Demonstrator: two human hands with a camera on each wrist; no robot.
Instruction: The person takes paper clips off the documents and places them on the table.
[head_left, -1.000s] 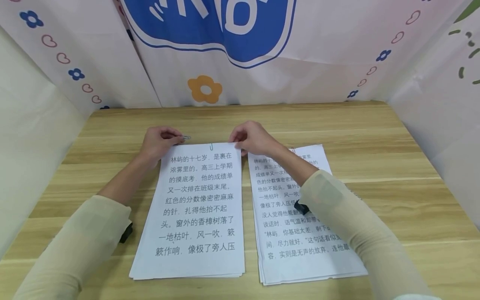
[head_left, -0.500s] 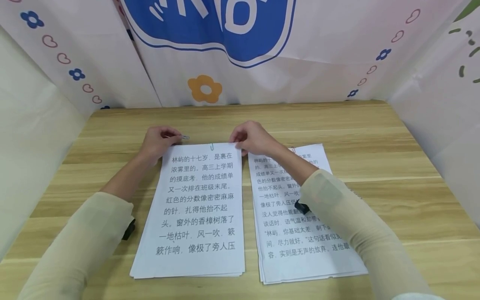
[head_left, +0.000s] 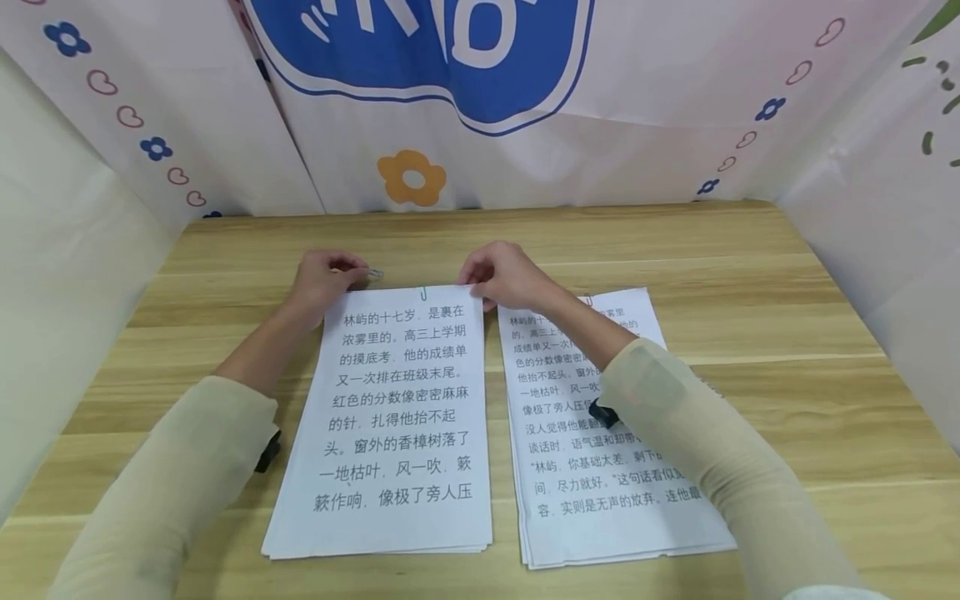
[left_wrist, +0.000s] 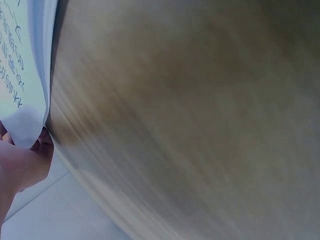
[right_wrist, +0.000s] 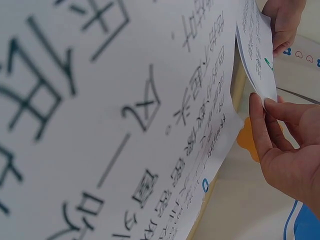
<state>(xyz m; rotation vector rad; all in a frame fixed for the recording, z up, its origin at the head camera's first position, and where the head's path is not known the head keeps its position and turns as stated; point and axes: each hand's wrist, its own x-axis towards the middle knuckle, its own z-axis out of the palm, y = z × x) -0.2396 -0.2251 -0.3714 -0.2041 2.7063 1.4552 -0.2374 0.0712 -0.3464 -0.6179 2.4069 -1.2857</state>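
Note:
A stack of printed paper sheets (head_left: 401, 400) lies on the left, with a green paper clip (head_left: 423, 293) on its top edge. My left hand (head_left: 318, 279) is at its top left corner and pinches a small silvery paper clip (head_left: 376, 272) that sticks out past the fingertips. In the left wrist view, the left hand (left_wrist: 25, 162) is partly covered by the sheet corner. Between thumb and fingers, my right hand (head_left: 501, 275) pinches the stack's top right corner; the right wrist view shows this hand (right_wrist: 287, 135) with sheets between its fingertips.
A second stack of printed sheets (head_left: 600, 533) lies to the right, partly under my right forearm, with a reddish clip (head_left: 588, 301) at its top. The wooden table (head_left: 825, 400) meets a printed white backdrop (head_left: 615, 167) at the back.
My left forearm has shifted slightly to the right, and the silvery clip in its fingertips has turned a little. The right hand stays on the corner.

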